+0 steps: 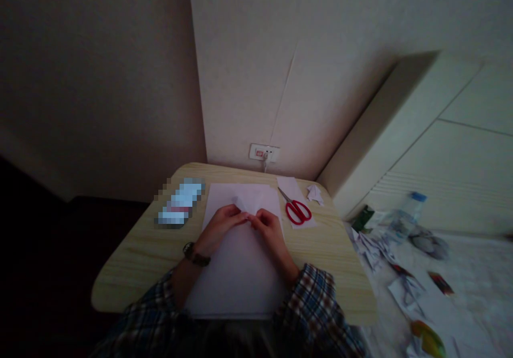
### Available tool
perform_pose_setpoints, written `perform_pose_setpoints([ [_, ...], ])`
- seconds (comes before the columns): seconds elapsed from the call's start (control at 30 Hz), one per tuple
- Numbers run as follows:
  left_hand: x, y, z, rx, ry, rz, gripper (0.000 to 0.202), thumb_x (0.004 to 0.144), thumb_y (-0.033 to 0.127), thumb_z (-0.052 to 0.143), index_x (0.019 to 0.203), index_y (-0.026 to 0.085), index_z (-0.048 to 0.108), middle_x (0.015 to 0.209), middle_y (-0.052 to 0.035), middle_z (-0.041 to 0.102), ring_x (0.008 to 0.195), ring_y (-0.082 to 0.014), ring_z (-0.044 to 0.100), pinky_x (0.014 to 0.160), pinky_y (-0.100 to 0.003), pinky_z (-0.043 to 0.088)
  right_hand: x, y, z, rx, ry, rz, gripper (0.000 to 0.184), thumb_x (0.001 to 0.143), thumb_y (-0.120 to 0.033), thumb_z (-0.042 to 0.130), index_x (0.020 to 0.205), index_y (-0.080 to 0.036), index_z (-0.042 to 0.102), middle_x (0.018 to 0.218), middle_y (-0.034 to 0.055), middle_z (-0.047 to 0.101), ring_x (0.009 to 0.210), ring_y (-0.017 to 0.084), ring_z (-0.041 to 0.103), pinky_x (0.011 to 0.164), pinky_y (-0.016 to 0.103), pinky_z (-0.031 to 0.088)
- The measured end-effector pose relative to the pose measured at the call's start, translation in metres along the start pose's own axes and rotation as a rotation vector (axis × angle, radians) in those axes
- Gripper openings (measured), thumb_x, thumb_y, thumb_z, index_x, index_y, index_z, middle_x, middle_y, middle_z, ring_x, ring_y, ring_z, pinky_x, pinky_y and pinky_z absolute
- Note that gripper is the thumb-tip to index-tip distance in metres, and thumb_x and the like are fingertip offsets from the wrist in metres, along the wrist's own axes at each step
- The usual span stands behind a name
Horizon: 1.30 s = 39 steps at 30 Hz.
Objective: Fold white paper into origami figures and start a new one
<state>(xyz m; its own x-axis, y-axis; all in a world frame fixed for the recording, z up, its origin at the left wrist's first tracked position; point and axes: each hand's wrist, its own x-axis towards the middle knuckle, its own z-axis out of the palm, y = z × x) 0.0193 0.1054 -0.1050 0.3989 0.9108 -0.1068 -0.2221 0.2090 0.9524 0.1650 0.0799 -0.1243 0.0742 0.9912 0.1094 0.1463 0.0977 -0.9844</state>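
Note:
My left hand (226,220) and my right hand (266,223) meet over a large white sheet of paper (236,278) on the small table. Between them is a small piece of folded white paper (249,204), pinched at its lower edge by the fingers of both hands. Its upper part fans out beyond my fingertips, pale against the sheet below, so its exact shape is hard to make out. To the right of my right hand lie red-handled scissors (297,212), closed, resting partly on a narrow white paper strip (289,185).
A phone (180,203), blurred out, lies left on the wooden table (136,262). A small folded paper shape (315,194) sits at the back right corner. Beyond the table's right edge are crumpled papers (371,251) and a plastic bottle (409,213). A wall socket (264,153) holds a plug.

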Motion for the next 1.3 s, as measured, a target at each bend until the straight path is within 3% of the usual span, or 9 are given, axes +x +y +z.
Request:
perform_pose_setpoints([
  [0.13, 0.000, -0.001, -0.001, -0.010, 0.023, 0.006, 0.024, 0.068, 0.029, 0.071, 0.085, 0.013, 0.066, 0.087, -0.0053, 0.071, 0.083, -0.0188, 0.064, 0.082, -0.030, 0.047, 0.001, -0.006, -0.007, -0.049, -0.023, -0.026, 0.031, 0.076, -0.045, 0.057, 0.059, -0.020, 0.052, 0.057, -0.0027, 0.052, 0.057, 0.013, 0.048, 0.057, 0.025, 0.037],
  [0.27, -0.002, 0.003, 0.002, 0.001, 0.016, -0.005, 0.021, 0.067, 0.031, 0.070, 0.078, 0.013, 0.064, 0.079, -0.0036, 0.069, 0.074, -0.0161, 0.063, 0.074, -0.028, 0.048, 0.000, -0.010, -0.016, -0.079, 0.224, -0.146, 0.013, 0.078, -0.032, 0.058, 0.083, -0.021, 0.056, 0.076, -0.0005, 0.058, 0.070, 0.015, 0.055, 0.067, 0.027, 0.044],
  [0.4, -0.001, 0.007, 0.005, 0.127, 0.124, -0.013, 0.023, 0.062, 0.032, 0.072, 0.068, 0.014, 0.060, 0.068, 0.0010, 0.062, 0.064, -0.0128, 0.059, 0.066, -0.025, 0.047, -0.003, -0.010, -0.017, -0.160, 0.278, -0.284, 0.025, 0.080, -0.022, 0.054, 0.105, -0.022, 0.052, 0.087, 0.0017, 0.059, 0.078, 0.015, 0.056, 0.071, 0.029, 0.047],
  [0.53, 0.001, 0.006, 0.004, 0.163, 0.194, 0.018, 0.027, 0.058, 0.033, 0.073, 0.071, 0.014, 0.059, 0.064, 0.0034, 0.057, 0.062, -0.0123, 0.056, 0.064, -0.025, 0.046, -0.005, -0.010, -0.016, -0.263, 0.227, -0.358, 0.020, 0.084, -0.019, 0.050, 0.102, -0.022, 0.056, 0.095, 0.0045, 0.062, 0.080, 0.016, 0.057, 0.072, 0.030, 0.047],
  [0.7, 0.001, 0.006, 0.006, 0.171, 0.243, 0.023, 0.035, 0.058, 0.037, 0.071, 0.082, 0.013, 0.060, 0.072, 0.0013, 0.058, 0.066, -0.0129, 0.056, 0.061, -0.025, 0.046, -0.004, -0.008, -0.016, -0.322, 0.218, -0.380, 0.015, 0.085, -0.020, 0.050, 0.095, -0.022, 0.062, 0.091, 0.0039, 0.064, 0.077, 0.016, 0.056, 0.072, 0.030, 0.046],
  [0.97, 0.005, 0.003, 0.002, 0.273, 0.180, 0.113, 0.023, 0.064, 0.033, 0.065, 0.077, 0.015, 0.057, 0.059, 0.0029, 0.059, 0.055, -0.0122, 0.055, 0.052, -0.023, 0.040, -0.002, -0.002, -0.019, -0.338, 0.222, -0.382, 0.016, 0.084, -0.020, 0.052, 0.095, -0.021, 0.064, 0.091, 0.0043, 0.066, 0.078, 0.017, 0.057, 0.074, 0.031, 0.046],
  [1.13, 0.006, -0.004, -0.001, 0.222, 0.062, 0.021, 0.028, 0.069, 0.035, 0.064, 0.085, 0.015, 0.054, 0.067, -0.0022, 0.068, 0.053, -0.0145, 0.064, 0.052, -0.024, 0.047, 0.001, -0.001, -0.025, -0.376, 0.258, -0.383, 0.016, 0.083, -0.020, 0.055, 0.097, -0.020, 0.062, 0.092, 0.0049, 0.065, 0.076, 0.017, 0.056, 0.072, 0.032, 0.046],
  [1.3, 0.009, -0.009, -0.003, 0.192, 0.129, 0.003, 0.031, 0.067, 0.031, 0.068, 0.089, 0.015, 0.052, 0.062, -0.0007, 0.068, 0.050, -0.0174, 0.066, 0.049, -0.025, 0.051, 0.000, -0.002, -0.026, -0.420, 0.247, -0.460, 0.015, 0.083, -0.018, 0.057, 0.097, -0.022, 0.061, 0.091, 0.0042, 0.063, 0.079, 0.018, 0.056, 0.072, 0.032, 0.047],
])
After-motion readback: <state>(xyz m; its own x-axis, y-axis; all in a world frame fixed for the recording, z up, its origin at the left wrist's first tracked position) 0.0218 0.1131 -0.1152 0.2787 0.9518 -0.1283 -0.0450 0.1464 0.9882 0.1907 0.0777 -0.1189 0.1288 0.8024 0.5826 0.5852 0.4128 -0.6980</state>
